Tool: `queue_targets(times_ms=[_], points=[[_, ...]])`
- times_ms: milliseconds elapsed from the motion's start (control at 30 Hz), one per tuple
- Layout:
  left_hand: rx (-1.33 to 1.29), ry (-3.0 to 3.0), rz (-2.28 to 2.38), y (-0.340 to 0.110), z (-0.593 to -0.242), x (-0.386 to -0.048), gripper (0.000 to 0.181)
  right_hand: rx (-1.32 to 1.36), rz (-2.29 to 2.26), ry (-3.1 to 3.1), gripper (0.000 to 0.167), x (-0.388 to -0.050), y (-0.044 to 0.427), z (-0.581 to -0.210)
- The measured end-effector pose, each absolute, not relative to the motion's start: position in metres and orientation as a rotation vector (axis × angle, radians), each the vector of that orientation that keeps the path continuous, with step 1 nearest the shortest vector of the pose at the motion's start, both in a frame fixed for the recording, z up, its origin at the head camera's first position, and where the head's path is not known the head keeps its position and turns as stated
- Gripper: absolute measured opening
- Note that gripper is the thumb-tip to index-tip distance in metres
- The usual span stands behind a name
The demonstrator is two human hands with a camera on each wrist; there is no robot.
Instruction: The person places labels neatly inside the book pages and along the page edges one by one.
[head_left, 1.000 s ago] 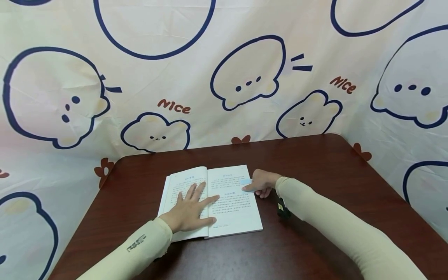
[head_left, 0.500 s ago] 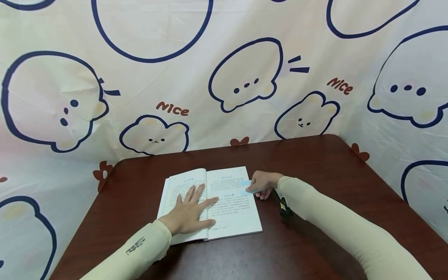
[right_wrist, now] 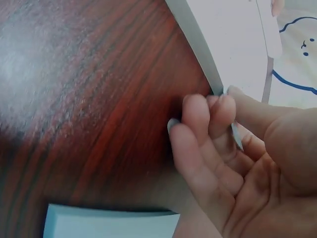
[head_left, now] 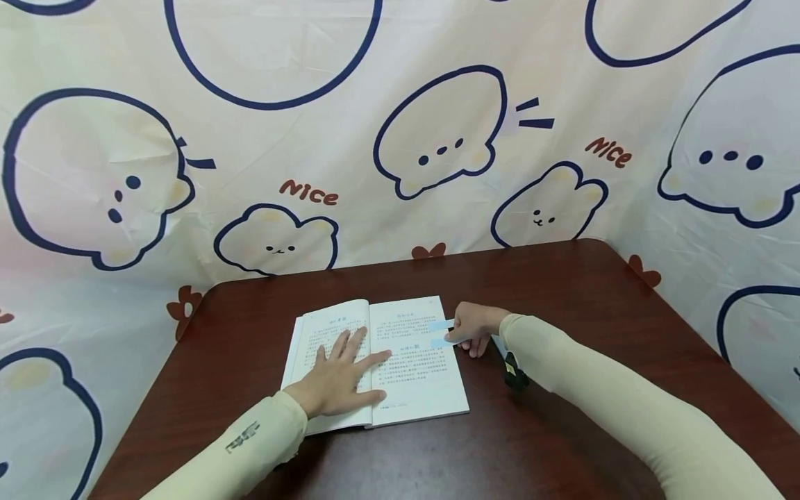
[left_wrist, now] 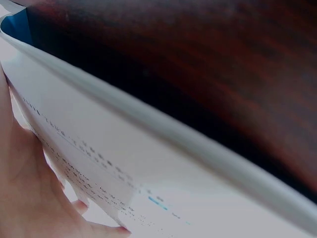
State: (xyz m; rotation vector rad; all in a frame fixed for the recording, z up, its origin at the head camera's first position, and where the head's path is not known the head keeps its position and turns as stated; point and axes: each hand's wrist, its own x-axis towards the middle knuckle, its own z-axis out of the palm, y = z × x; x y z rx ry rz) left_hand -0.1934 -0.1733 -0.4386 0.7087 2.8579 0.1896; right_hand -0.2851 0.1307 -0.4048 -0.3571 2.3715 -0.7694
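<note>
An open book (head_left: 417, 399) is laid at lower centre of the frame on the dark tabletop (head_left: 550, 278); it is touched by the left hand (head_left: 340, 375), fingers spread wide; at its right edge, a lower blue strip (head_left: 439, 343) is pinched by the right hand (head_left: 473, 326); an upper blue strip (head_left: 440, 324) is seen just above

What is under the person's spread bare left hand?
The open white paper book: the left hand lies across both its pages. Dark print shows around the fingers; whatever the palm covers cannot be seen.
</note>
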Motion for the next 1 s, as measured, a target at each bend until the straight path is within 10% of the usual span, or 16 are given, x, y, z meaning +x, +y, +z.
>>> queue_targets(times_ms=[1000], points=[[0.705,2.862,0.22,-0.173,-0.437,-0.193,0.071,-0.294,-0.574,2.541,0.049,-0.278,0.114,-0.414]])
